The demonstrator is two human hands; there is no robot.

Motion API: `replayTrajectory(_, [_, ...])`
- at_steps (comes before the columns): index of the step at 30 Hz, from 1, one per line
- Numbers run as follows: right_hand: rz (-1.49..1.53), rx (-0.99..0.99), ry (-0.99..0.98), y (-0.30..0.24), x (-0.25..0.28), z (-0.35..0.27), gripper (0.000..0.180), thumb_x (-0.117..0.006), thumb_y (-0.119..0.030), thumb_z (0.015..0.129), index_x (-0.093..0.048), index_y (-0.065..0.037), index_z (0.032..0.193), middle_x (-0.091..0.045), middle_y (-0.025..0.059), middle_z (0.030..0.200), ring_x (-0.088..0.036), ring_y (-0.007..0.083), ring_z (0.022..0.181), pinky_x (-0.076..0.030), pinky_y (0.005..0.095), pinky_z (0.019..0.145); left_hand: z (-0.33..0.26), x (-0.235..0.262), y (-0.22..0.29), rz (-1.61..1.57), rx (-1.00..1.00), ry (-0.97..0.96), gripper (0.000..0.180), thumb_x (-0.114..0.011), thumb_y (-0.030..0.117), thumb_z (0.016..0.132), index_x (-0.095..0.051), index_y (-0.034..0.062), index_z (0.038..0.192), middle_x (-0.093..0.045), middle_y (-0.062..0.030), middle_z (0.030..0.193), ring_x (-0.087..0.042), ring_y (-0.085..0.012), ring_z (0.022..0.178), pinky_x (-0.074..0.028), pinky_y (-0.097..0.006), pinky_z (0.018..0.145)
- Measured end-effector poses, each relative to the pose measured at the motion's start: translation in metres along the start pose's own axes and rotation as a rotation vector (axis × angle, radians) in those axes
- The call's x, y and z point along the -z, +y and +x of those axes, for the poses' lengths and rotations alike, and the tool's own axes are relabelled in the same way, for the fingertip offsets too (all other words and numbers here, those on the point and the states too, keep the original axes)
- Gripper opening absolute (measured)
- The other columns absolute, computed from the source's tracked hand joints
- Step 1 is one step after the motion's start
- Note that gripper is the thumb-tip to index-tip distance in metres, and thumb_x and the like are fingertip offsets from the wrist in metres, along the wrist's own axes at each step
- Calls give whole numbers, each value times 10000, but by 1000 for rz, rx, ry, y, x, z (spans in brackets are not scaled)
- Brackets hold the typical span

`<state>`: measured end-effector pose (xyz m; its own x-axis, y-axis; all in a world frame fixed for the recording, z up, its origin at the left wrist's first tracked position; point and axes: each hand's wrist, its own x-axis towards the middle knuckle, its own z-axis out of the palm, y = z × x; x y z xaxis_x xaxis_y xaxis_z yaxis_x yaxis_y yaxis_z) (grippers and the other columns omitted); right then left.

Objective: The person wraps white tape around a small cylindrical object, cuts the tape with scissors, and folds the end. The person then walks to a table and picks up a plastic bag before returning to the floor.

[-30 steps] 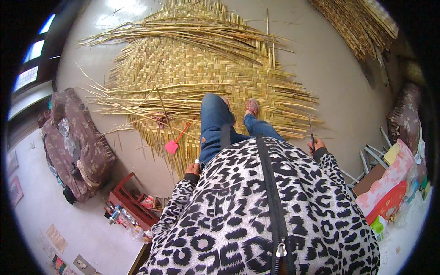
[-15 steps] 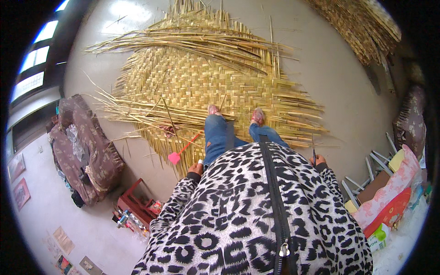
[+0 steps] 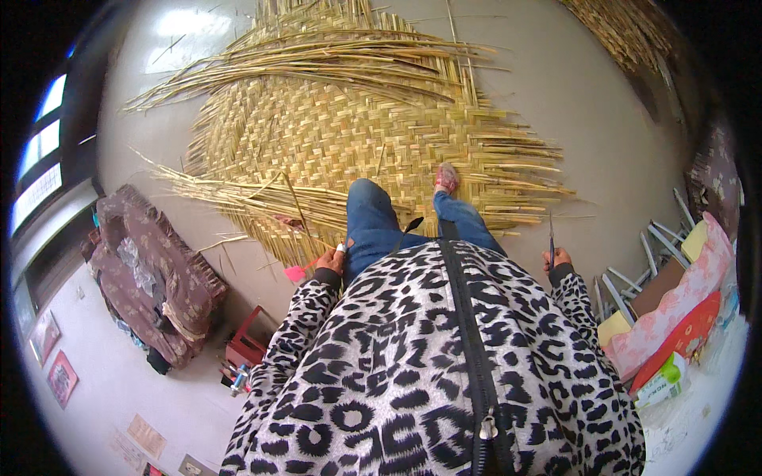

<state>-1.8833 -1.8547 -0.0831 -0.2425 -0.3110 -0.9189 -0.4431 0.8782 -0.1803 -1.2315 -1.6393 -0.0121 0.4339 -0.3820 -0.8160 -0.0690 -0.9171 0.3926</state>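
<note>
My right hand (image 3: 558, 258), out to the right of my body, is closed around a slim, pointed blade (image 3: 552, 230) with a dark handle, its tip away from me. I cannot make out whether it is a knife or scissors. Beside my left thigh hangs my left hand (image 3: 329, 260), fingers loosely extended, something white on one fingertip. No object shows in it. A large woven mat (image 3: 333, 135) of yellow-green split strips covers the floor ahead, its ends loose along the edges. My right shoe (image 3: 446, 178) stands on it; my left foot is hidden below the bent knee.
Loose strips lie in a far bundle (image 3: 317, 62) and a near bundle (image 3: 262, 194) on the mat. A pink fly swatter (image 3: 295, 274) shows beside my left hand. A covered sofa (image 3: 151, 278) and red stool (image 3: 248, 337) stand left, folded metal-legged furniture (image 3: 655, 262) right.
My left knee has risen and my left shoe has gone out of sight. My left hand now hides much of the fly swatter. The blade stays in my right hand.
</note>
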Motion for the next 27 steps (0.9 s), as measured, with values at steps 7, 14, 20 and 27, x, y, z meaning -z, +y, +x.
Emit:
replayTrajectory(7, [-178, -63, 12, -52, -61, -28, 381, -767, -208, 775, -554, 7, 1006, -615, 88, 705, -595, 177, 513, -497, 347, 460, 44, 0, 60, 183, -145, -52, 376, -559, 326, 953, -644, -10, 1099, -691, -195, 944, -670, -303, 907, -505, -404, 808])
replayTrajectory(14, [62, -13, 14, -101, -160, -97, 277, -739, -149, 835, -534, -10, 959, -594, 82, 684, -570, 179, 510, -483, 349, 455, 93, 13, 179, 1079, -425, -389, 391, -562, 452, 898, -649, 161, 1144, -564, -81, 1251, -510, -305, 1199, -424, -541, 950])
replayTrajectory(20, [470, -69, 28, -75, -275, -162, 308, -719, -122, 796, -490, -33, 980, -581, 95, 698, -574, 192, 501, -458, 331, 428, 140, 36, 248, 1510, -609, -605, 375, -593, 374, 863, -635, 163, 1171, -588, -68, 1228, -537, -300, 1177, -431, -498, 956])
replayTrajectory(27, [474, -252, 63, -30, -370, -179, 332, -759, -183, 826, -508, -27, 976, -542, 82, 698, -531, 179, 523, -474, 381, 504, 149, 32, 284, 1878, -621, -884, 354, -543, 399, 892, -724, 135, 1044, -686, -124, 1100, -642, -337, 1053, -507, -470, 890])
